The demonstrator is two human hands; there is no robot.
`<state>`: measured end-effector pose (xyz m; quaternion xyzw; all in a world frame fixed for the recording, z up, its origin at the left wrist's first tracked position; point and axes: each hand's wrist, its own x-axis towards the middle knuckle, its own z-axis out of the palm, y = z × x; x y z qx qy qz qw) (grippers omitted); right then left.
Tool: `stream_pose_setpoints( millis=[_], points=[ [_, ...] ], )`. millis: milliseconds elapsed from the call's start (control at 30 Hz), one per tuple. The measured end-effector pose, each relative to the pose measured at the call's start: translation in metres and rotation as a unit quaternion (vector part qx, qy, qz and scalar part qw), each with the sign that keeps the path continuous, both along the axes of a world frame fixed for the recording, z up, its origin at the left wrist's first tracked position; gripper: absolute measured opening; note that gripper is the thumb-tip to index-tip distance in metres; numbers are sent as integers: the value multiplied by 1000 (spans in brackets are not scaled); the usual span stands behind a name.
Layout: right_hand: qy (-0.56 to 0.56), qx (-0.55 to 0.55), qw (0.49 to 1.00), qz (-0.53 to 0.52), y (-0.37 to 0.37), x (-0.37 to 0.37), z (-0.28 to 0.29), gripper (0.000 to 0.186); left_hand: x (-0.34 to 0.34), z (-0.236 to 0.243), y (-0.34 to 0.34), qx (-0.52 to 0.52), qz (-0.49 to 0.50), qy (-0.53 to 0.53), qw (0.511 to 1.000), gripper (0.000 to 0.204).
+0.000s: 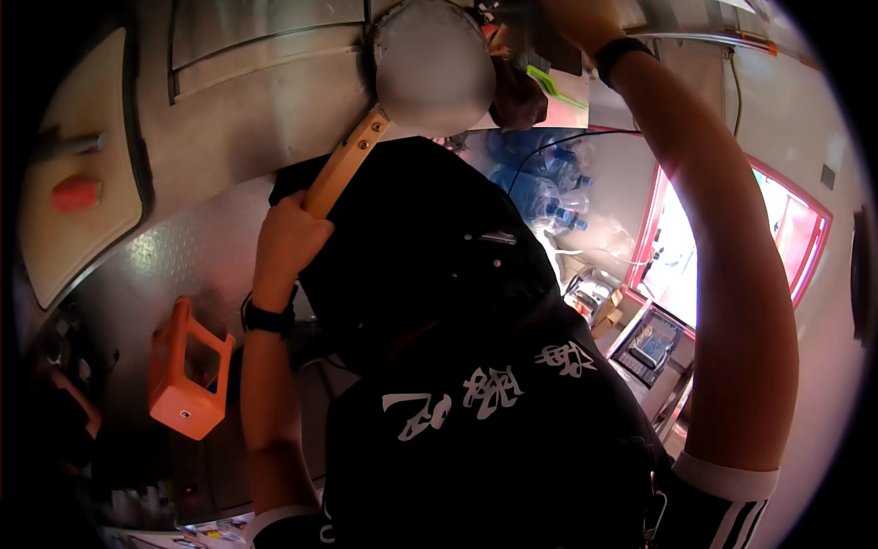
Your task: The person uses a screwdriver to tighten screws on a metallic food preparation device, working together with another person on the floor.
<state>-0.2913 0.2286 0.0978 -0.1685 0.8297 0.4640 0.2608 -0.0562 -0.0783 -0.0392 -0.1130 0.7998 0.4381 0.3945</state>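
Observation:
My left hand (291, 238) is closed around the wooden handle (344, 156) of a round metal pan (433, 73), which sits at the top middle by the steel counter (256, 110). My right hand (590, 23) reaches to the top edge, right of the pan; its fingers are too hidden and dim to read. Near it are a bright green utensil (549, 82) and a dark, indistinct object (517, 101).
A cutting board (82, 247) at left holds a metal-bladed tool (80, 145) and a red object (76, 192). An orange stool-like frame (187, 403) stands below. Water bottles (540, 197) lie right of my body, beside a pink-framed window (814, 247). Another person's arm (84, 407) shows lower left.

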Motion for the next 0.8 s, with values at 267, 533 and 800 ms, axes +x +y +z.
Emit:
stream_pose_setpoints(
  millis=[267, 533, 800],
  points=[
    [46, -131, 988, 70, 32, -2, -13, 11, 1, 1, 5, -13, -17, -4, 1000, 44],
    [-14, -339, 909, -244, 23, -31, 19, 16, 6, -2, 2, -4, -15, -19, 1000, 50],
    [-288, -700, 653, 15, 107, -42, 7, 13, 9, -10, 1, 9, -7, 2, 1000, 50]
  ],
)
